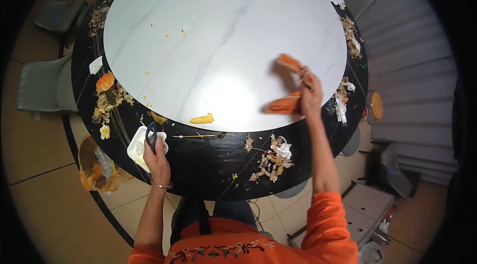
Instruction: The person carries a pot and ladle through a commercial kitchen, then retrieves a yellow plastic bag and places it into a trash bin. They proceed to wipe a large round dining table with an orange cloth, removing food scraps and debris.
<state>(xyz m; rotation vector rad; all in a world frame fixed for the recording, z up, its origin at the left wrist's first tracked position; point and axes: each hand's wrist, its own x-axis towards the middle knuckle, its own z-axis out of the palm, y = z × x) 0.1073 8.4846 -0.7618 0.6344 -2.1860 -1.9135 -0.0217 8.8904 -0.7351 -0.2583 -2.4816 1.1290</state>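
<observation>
My left hand (159, 167) is at the table's near left edge. It grips a white plastic tray (135, 141) with smears inside, together with a dark blue loop handle (148, 134) that looks like part of scissors; any blades are hidden. Over the near right part of the white marbled turntable (223, 59), my right hand (312, 94) holds a bunched orange cloth (284, 104), slightly blurred. One end of the cloth sticks out above the fingers, another lies to their left. A yellow lump (202, 119) sits by the turntable's near rim.
Food scraps and crumpled tissues (277, 154) lie on the black tabletop (208, 167), with more scraps and an orange crab shell (105, 82) at left. A thin yellow stick (197, 136) is nearby. An orange bin bag (87, 174) stands below left; grey chairs (44, 85) surround the table.
</observation>
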